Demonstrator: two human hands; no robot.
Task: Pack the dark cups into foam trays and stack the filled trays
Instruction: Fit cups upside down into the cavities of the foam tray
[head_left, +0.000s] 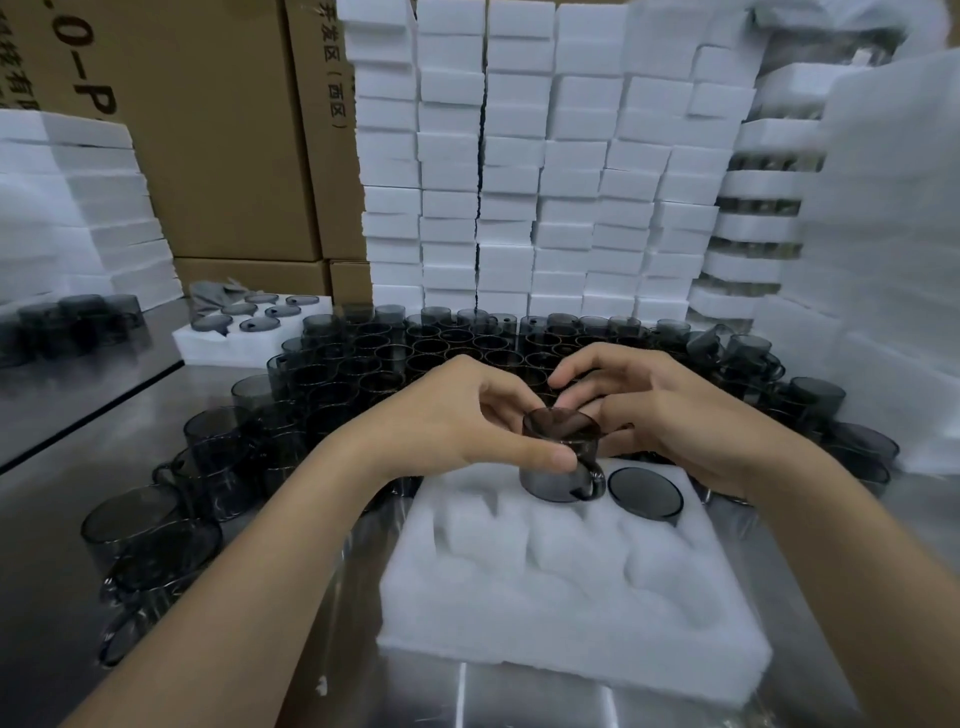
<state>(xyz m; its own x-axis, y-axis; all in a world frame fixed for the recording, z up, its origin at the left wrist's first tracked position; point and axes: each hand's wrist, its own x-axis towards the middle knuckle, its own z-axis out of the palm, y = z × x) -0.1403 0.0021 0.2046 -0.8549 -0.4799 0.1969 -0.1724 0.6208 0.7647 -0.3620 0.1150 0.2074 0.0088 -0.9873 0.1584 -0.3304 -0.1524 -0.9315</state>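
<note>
At frame centre the left hand (457, 415) is pinching an upturned cup (563, 467) at a far-row pocket of the tray (545, 597), probably to seat it rim-down. The right hand (675, 410) is curling behind it, and I cannot tell whether it is gripping. A seated cup (645, 493) is crowding the right side, while the nearer pockets are lying open.

1. A near tray (571, 597) lies on the surface (519, 699); a seated cup (645, 491) fills its far right pocket; a second cup (558, 462) is just left.
2. Loose cups (363, 364) crowd behind and left of it.
3. Tray stacks (519, 182) rise behind; filled tray (208, 345) and boxes (223, 130) far left.
</note>
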